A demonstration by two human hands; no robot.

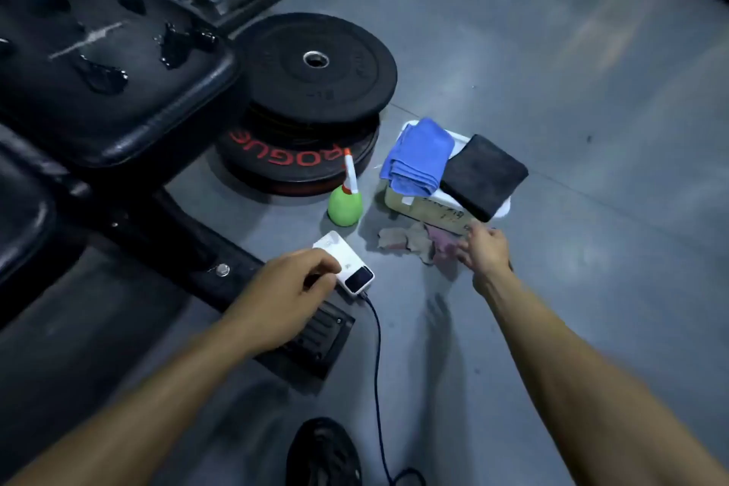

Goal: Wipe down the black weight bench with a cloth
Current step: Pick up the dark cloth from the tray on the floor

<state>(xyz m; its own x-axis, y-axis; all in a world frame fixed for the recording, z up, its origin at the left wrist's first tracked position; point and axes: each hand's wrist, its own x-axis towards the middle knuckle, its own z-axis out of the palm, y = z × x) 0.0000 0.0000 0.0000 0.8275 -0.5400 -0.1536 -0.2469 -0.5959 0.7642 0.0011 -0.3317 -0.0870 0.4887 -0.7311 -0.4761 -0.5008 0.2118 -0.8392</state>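
bench: black weight bench [102, 91] is lying at upper left of the frame, wet patches on its pad | left hand [284, 288]: is being closed on a white power bank [347, 262] at lower centre | right hand [483, 249]: fingers spread, is touching a crumpled rag [410, 243] on the floor [591, 91] | blue cloth [420, 158] and black cloth [483, 176]: are resting on a white tub [430, 207], centre right

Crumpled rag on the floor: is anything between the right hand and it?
Nothing visible. The right hand is already at the crumpled rag, its fingers at the rag's right edge. The white tub stands just behind the rag, not in the path. The left hand rests on a white device.
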